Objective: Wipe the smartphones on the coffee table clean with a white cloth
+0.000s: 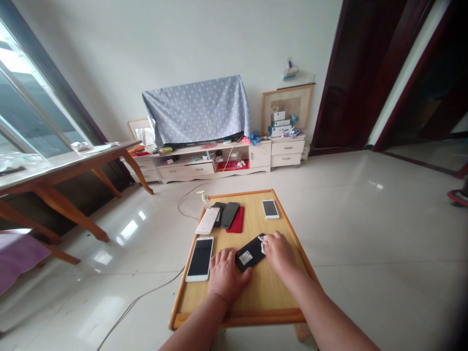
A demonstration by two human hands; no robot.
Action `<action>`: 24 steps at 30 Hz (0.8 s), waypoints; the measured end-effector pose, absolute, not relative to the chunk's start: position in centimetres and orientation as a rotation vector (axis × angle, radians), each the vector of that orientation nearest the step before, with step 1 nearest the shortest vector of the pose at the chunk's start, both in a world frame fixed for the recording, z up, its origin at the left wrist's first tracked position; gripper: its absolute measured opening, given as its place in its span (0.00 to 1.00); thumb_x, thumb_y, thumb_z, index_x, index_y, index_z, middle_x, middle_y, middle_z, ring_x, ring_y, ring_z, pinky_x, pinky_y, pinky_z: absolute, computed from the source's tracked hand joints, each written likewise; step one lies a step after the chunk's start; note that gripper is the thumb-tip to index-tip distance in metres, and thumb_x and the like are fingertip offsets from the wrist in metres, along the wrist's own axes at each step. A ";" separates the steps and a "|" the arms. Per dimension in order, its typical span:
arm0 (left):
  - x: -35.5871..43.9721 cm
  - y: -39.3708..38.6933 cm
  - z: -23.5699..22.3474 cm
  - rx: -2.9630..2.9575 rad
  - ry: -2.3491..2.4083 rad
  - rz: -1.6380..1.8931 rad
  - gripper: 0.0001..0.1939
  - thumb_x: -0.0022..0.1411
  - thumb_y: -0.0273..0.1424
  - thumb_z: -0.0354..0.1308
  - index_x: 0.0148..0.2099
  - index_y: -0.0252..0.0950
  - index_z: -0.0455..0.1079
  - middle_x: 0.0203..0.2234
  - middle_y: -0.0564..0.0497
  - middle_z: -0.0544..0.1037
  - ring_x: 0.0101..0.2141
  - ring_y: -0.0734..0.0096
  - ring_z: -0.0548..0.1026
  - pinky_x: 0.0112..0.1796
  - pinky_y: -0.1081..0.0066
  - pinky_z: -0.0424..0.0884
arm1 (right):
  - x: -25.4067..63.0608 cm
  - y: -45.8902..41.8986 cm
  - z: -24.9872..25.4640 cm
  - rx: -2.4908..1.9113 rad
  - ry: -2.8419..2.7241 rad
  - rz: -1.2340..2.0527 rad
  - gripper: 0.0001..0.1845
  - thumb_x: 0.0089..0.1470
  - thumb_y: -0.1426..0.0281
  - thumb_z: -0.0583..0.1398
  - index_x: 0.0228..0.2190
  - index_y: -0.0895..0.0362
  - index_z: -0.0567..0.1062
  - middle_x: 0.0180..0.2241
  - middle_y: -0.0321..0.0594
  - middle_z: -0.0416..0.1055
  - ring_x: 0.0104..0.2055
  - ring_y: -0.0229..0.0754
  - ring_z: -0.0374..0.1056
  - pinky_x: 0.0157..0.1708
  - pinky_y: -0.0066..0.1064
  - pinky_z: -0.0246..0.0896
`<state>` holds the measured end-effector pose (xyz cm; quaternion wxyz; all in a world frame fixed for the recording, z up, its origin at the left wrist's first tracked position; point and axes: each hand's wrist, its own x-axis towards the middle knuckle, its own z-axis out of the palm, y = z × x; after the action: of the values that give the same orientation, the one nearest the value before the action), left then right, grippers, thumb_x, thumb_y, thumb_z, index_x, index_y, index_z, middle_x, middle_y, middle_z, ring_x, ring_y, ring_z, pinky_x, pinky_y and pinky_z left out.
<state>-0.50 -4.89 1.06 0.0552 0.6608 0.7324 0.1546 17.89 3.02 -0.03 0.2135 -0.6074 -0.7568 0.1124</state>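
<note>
A black smartphone (250,253) lies face down and aslant on the small wooden table (268,300), with a white label on its back. My left hand (227,274) is at its left end, fingers against the upper left edge and thumb along the lower edge, holding it against the tabletop. My right hand (280,251) is closed on a small white wipe (263,243) and presses it on the right end of the phone. Just left of my left hand is a white smartphone (200,258), screen up.
Toward the table's far left are a pale pink phone (207,221), dark phones (230,215), a red case (239,220) and a pump bottle (204,199). A smaller white phone (270,208) lies far right. Beyond stands a low cabinet (186,170); a cable (137,298) runs along the floor.
</note>
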 end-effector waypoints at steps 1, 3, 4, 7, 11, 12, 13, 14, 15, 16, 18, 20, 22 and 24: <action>-0.5 -4.9 1.2 1.999 2.222 0.465 0.29 0.54 0.48 0.61 0.55 0.43 0.68 0.56 0.47 0.72 0.57 0.55 0.65 0.61 0.58 0.53 | 18.0 3.3 0.0 -1.724 -2.086 0.300 0.12 0.64 0.72 0.54 0.33 0.56 0.77 0.38 0.44 0.69 0.41 0.43 0.65 0.38 0.31 0.55; -0.4 -4.9 1.3 1.985 2.223 0.457 0.29 0.53 0.47 0.62 0.55 0.43 0.68 0.56 0.47 0.72 0.58 0.54 0.65 0.61 0.58 0.53 | 17.3 2.8 0.1 -1.675 -2.121 0.315 0.12 0.63 0.72 0.54 0.35 0.56 0.78 0.40 0.46 0.70 0.41 0.44 0.65 0.40 0.31 0.56; -0.3 -4.9 1.4 1.981 2.224 0.460 0.28 0.54 0.47 0.61 0.55 0.43 0.69 0.56 0.47 0.72 0.57 0.54 0.65 0.61 0.58 0.53 | 16.7 2.2 0.0 -1.602 -2.162 0.337 0.11 0.62 0.73 0.55 0.36 0.56 0.78 0.41 0.46 0.70 0.42 0.44 0.65 0.41 0.31 0.57; -0.2 -4.9 1.5 1.988 2.234 0.481 0.25 0.57 0.46 0.58 0.55 0.43 0.69 0.56 0.47 0.72 0.57 0.55 0.66 0.60 0.58 0.53 | 14.7 0.3 0.0 -1.351 -2.292 0.384 0.13 0.62 0.73 0.54 0.40 0.54 0.79 0.43 0.45 0.71 0.45 0.45 0.64 0.46 0.31 0.57; -0.3 -4.9 1.4 1.990 2.225 0.468 0.26 0.55 0.47 0.60 0.55 0.44 0.70 0.56 0.48 0.72 0.57 0.55 0.65 0.60 0.58 0.54 | 15.4 1.4 0.4 -1.461 -2.282 0.357 0.14 0.64 0.71 0.53 0.41 0.51 0.80 0.42 0.45 0.72 0.46 0.46 0.64 0.43 0.32 0.57; -0.4 -4.9 1.3 1.991 2.219 0.467 0.27 0.54 0.47 0.61 0.55 0.44 0.70 0.56 0.48 0.72 0.57 0.54 0.65 0.60 0.57 0.54 | 16.1 2.1 0.6 -1.561 -2.236 0.339 0.14 0.64 0.70 0.54 0.40 0.51 0.80 0.42 0.45 0.72 0.45 0.46 0.64 0.41 0.32 0.57; -0.5 -4.9 1.3 1.995 2.212 0.471 0.28 0.53 0.47 0.62 0.55 0.44 0.69 0.56 0.47 0.72 0.57 0.54 0.65 0.60 0.57 0.54 | 16.7 2.9 0.7 -1.658 -2.189 0.317 0.13 0.64 0.69 0.54 0.40 0.51 0.80 0.41 0.45 0.72 0.44 0.46 0.64 0.38 0.31 0.56; -0.6 -4.9 1.2 1.999 2.207 0.479 0.28 0.53 0.47 0.62 0.55 0.44 0.69 0.56 0.47 0.72 0.57 0.54 0.65 0.60 0.57 0.54 | 17.2 3.5 0.7 -1.731 -2.150 0.296 0.13 0.64 0.69 0.54 0.39 0.51 0.80 0.41 0.45 0.71 0.44 0.46 0.64 0.37 0.31 0.56; -0.7 -4.9 1.1 2.004 2.202 0.486 0.28 0.53 0.48 0.62 0.55 0.44 0.69 0.56 0.47 0.72 0.57 0.54 0.66 0.60 0.57 0.54 | 17.3 3.9 0.8 -1.777 -2.123 0.281 0.13 0.64 0.69 0.55 0.39 0.51 0.80 0.41 0.45 0.71 0.43 0.46 0.65 0.36 0.31 0.55; -0.8 -4.8 1.0 2.008 2.197 0.493 0.29 0.53 0.48 0.62 0.55 0.44 0.69 0.56 0.47 0.72 0.57 0.54 0.66 0.60 0.57 0.54 | 17.1 3.8 0.7 -1.781 -2.119 0.275 0.13 0.64 0.69 0.54 0.39 0.51 0.80 0.41 0.45 0.71 0.43 0.46 0.65 0.36 0.31 0.55; -1.0 -4.8 1.0 2.013 2.191 0.504 0.28 0.54 0.49 0.61 0.55 0.44 0.69 0.55 0.47 0.72 0.57 0.53 0.66 0.60 0.57 0.54 | 15.8 2.9 0.6 -1.678 -2.168 0.292 0.14 0.64 0.69 0.54 0.39 0.51 0.80 0.41 0.45 0.71 0.43 0.46 0.65 0.37 0.32 0.56; -1.1 -4.8 1.0 2.027 2.174 0.508 0.27 0.55 0.48 0.60 0.55 0.45 0.69 0.55 0.47 0.72 0.57 0.54 0.66 0.60 0.57 0.55 | 13.9 1.4 0.4 -1.480 -2.252 0.324 0.15 0.65 0.68 0.53 0.41 0.50 0.80 0.41 0.44 0.72 0.44 0.46 0.65 0.39 0.32 0.56; -1.1 -4.8 1.0 2.039 2.159 0.500 0.26 0.56 0.47 0.59 0.55 0.46 0.69 0.55 0.48 0.72 0.57 0.55 0.66 0.60 0.58 0.55 | 12.6 0.5 0.4 -1.381 -2.289 0.328 0.17 0.66 0.68 0.51 0.42 0.50 0.80 0.42 0.44 0.72 0.45 0.46 0.64 0.41 0.32 0.56; -1.0 -4.8 1.1 2.030 2.168 0.478 0.27 0.56 0.48 0.59 0.56 0.46 0.69 0.56 0.48 0.72 0.57 0.55 0.66 0.60 0.58 0.55 | 12.8 0.9 0.6 -1.425 -2.277 0.317 0.16 0.66 0.68 0.52 0.41 0.50 0.80 0.41 0.44 0.73 0.44 0.46 0.64 0.41 0.33 0.56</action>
<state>-1.04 -4.78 1.11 0.0666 0.6734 0.7190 0.1585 12.77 0.89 0.56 0.2165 -0.5142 -0.8220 0.1145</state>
